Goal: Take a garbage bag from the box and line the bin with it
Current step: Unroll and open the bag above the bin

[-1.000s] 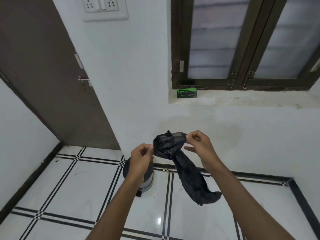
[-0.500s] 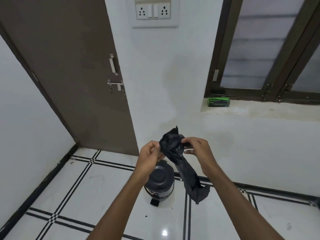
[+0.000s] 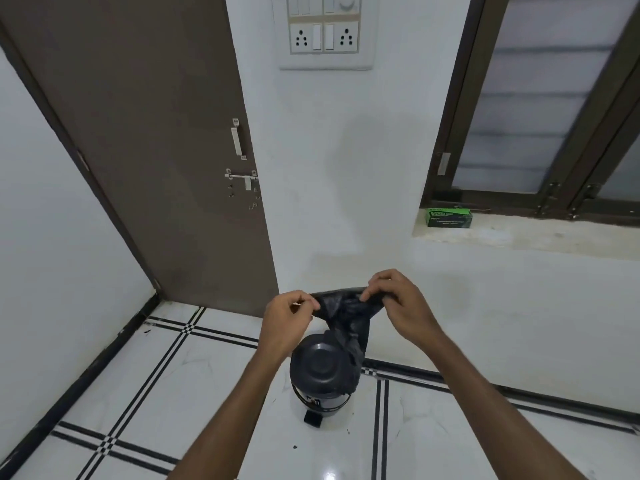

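Observation:
A black garbage bag [image 3: 346, 315] hangs between my hands, its top edge stretched out and its crumpled body drooping down. My left hand [image 3: 287, 315] pinches the bag's left top corner. My right hand [image 3: 398, 299] pinches the right part of the top edge. Directly below stands a small black pedal bin [image 3: 320, 370] on the floor with its round lid closed; the bag's tail hangs over the lid's right side. The green garbage bag box [image 3: 449, 217] lies on the window sill at the right.
A brown door [image 3: 145, 143] with a latch stands at the left. A white wall with a switch panel [image 3: 325, 29] is ahead, and a dark-framed window [image 3: 540, 98] at the right. The floor is glossy white tile with black stripes [image 3: 166, 358].
The view has swung left and moved closer, bringing the bin under my hands. My hands have pulled the bag's top edge wider apart, and the bag now hangs over the bin lid.

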The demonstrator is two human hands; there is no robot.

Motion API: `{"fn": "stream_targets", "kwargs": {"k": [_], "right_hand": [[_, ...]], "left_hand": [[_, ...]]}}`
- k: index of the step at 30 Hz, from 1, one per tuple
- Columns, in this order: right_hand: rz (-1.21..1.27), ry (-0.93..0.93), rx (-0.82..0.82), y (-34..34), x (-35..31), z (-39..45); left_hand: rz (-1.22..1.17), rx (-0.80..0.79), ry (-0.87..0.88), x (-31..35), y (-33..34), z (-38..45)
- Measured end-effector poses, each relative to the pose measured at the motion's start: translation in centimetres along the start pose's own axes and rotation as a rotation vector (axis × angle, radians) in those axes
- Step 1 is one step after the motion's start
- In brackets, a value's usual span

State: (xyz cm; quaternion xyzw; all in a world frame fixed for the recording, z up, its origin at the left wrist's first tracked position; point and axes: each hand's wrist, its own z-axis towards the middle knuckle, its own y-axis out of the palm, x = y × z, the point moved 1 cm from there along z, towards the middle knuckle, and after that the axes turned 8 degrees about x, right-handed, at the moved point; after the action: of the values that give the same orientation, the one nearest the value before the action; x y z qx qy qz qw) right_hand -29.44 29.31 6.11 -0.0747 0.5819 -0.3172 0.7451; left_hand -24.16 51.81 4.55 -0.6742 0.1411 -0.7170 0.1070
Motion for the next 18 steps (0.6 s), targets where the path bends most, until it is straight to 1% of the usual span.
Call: {"fn": "stream_targets", "kwargs": {"k": [2,4,6,8,10,13,15,18], "right_hand": [[-0.092,-0.052,-0.07,-0.2,0.3,0.2],[-0.127,-0.077,-0.086,-0.4,0.3,0.5],[-0.179,-0.105,-0.011,-0.7,0.3,0.8],[-0.253,-0.123,0.1,-1.2,0.5,1.0],[-0.304,-0.137,0.155,-1.6,0.6,1.2],[-0.293,-0.151,0.133,-1.9,0.5,1.3],[-0.307,-0.206,0.098,-2.1,0.6,1.4],[-0.475,-0.302,0.036,-2.4,1.0,1.7]], "left_hand": [[0.034,0.052,-0.052,0.6,0.4,-0.1],[0.074,0.166,-0.052,1.2,0.6,-0.4],[0.117,0.299,-0.024,1.5,0.7,-0.3],[0.157,0.35,0.012,1.6,0.7,0.1],[0.152,0.326,0.078,1.7,1.1,0.4],[0.144,0.249,0.163,2.3,1.9,0.4],[0.179,0.242,0.147,2.4,2.3,0.8],[0.325,0.212,0.145,1.8,2.6,1.6]]}}
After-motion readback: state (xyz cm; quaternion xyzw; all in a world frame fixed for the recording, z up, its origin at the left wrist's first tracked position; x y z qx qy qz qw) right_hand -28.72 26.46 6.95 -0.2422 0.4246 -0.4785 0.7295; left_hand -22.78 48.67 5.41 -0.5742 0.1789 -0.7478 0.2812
